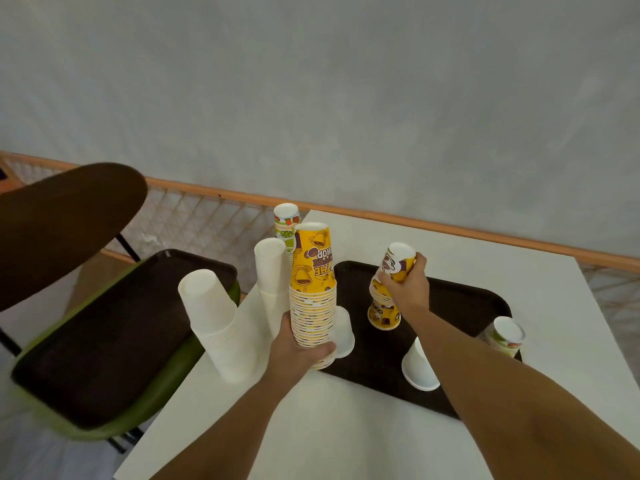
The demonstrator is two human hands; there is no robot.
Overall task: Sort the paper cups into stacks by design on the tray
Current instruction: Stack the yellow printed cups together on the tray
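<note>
My left hand (296,351) grips the bottom of a tall upside-down stack of yellow coffee-print cups (313,285) at the left edge of the dark brown tray (457,299). My right hand (407,285) is shut on the top cup of a shorter yellow stack (382,306) standing on the tray. Also on the tray are a small plain white stack (417,370) and a short stack of lime-print cups (507,336) at the right edge. Two tall plain white stacks (216,323) (272,271) and a lime-print stack (285,221) stand on the white table (346,427) to the left.
A green chair (166,386) at the left carries a second dark brown tray (114,334). A dark round shape (59,220) hangs over it. An orange rail (450,230) and netting run behind the table, under a grey wall.
</note>
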